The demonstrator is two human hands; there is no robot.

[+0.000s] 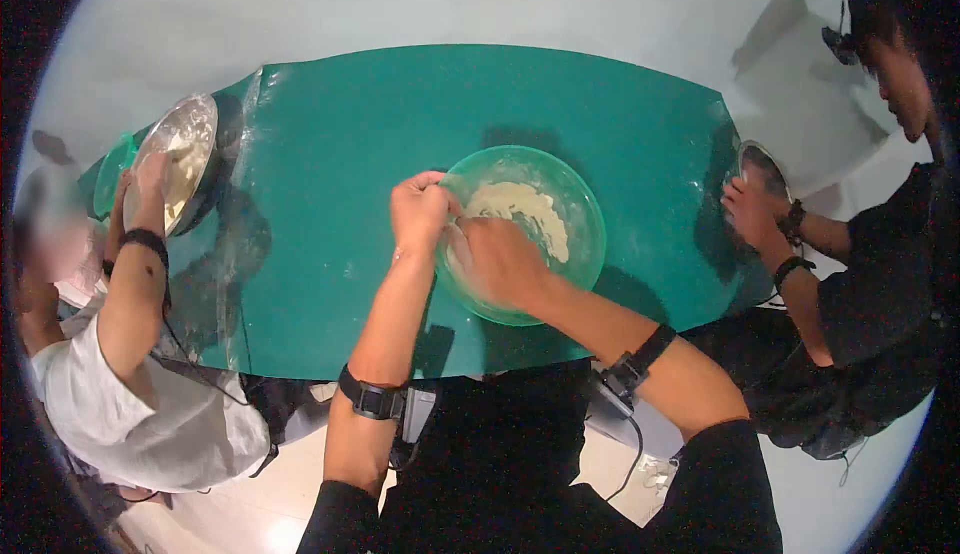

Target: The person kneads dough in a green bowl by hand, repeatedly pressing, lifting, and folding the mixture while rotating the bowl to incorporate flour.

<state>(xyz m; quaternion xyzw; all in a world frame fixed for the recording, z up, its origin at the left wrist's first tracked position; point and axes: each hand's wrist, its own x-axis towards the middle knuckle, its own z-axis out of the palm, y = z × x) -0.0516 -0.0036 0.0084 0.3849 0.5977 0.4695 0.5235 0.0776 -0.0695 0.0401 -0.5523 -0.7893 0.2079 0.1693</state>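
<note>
A translucent green bowl (590,209) stands on the table before me, with a pale, floury mass of dough (515,204) smeared over its bottom. My left hand (418,216) grips the bowl's left rim, fingers curled over the edge. Inside the bowl, against its left wall, is my right hand (495,266), its fingers bent downward and dusted whitish. What those fingers pinch, if anything, is hidden behind the back of the hand. Both of my forearms carry black straps with small devices.
The table has a green cover (340,154). At left, a person in a white shirt has a hand in a metal bowl (205,119) of pale dough, beside a green container (108,179). At right, a person in black holds another metal bowl (752,149).
</note>
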